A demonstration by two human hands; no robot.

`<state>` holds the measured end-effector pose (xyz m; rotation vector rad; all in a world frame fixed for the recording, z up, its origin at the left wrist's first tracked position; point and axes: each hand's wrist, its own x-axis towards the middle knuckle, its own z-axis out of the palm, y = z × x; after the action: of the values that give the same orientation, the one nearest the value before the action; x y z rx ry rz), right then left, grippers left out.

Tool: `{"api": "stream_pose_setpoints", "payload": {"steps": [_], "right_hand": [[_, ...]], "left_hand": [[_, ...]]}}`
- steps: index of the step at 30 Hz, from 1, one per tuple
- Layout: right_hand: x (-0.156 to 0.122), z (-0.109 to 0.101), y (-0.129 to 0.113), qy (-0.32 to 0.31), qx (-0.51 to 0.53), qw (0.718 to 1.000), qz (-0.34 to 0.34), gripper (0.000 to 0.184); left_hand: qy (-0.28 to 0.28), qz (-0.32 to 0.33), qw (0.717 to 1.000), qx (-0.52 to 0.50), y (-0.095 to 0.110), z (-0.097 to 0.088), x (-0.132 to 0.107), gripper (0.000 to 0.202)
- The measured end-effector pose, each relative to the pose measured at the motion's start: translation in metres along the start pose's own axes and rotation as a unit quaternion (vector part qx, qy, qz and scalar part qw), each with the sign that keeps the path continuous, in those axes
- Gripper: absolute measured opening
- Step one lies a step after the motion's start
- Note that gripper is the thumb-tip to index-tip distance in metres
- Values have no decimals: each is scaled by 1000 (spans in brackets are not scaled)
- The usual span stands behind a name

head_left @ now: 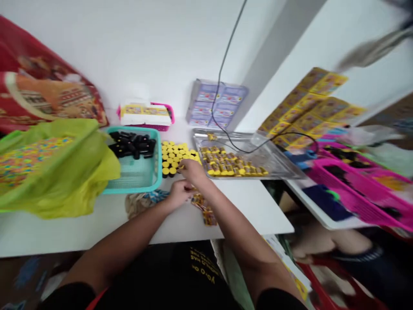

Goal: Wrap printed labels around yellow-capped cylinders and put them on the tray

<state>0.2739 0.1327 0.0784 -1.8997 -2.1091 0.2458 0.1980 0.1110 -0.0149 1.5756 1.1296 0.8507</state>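
My right hand (194,173) reaches past my left, its fingers closed at the near edge of a cluster of small black cylinders with yellow tops (173,156); it appears to pinch one of them. Just in front of my body, my left hand (180,194) is closed, and what its fingers hold is mostly hidden. Beside it on the table lie several small printed yellow-brown wrappers (209,217). A metal tray (280,161) behind my right arm carries rows of wrapped yellow-ended pieces (226,163).
A turquoise basket (129,187) with black pieces (132,144) stands left, beside a yellow-green bag (97,172) of colourful bits. A crumpled cloth (137,204) lies near my left wrist. A cable (222,64) hangs over the tray. Pink baskets (351,189) and another person's leg (351,243) are at right.
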Motion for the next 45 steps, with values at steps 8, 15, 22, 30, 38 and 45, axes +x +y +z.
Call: {"api": "stream_pose_setpoints", "payload": {"steps": [8,15,22,30,38,45], "right_hand": [[13,25,-10,-73,-128,989,-32,29],[20,21,-13,-69,-109,991,-24,29],[-29,-37,53,91,232,966,64,24],[-79,-36,91,-37,486,869,84,27],[-81,-33,94,-34,508,857,80,24],[-81,-29,100,-74,506,856,77,21]], "left_hand": [[-19,-27,999,-28,-8,2,-6,15],[-37,-28,998,-49,-15,2,-2,19],[-53,33,989,-135,-10,-2,-2,41],[-100,80,979,-156,10,-10,-12,35],[-107,61,979,-166,6,-11,-9,33],[-135,13,965,-226,14,-12,-12,39]]}}
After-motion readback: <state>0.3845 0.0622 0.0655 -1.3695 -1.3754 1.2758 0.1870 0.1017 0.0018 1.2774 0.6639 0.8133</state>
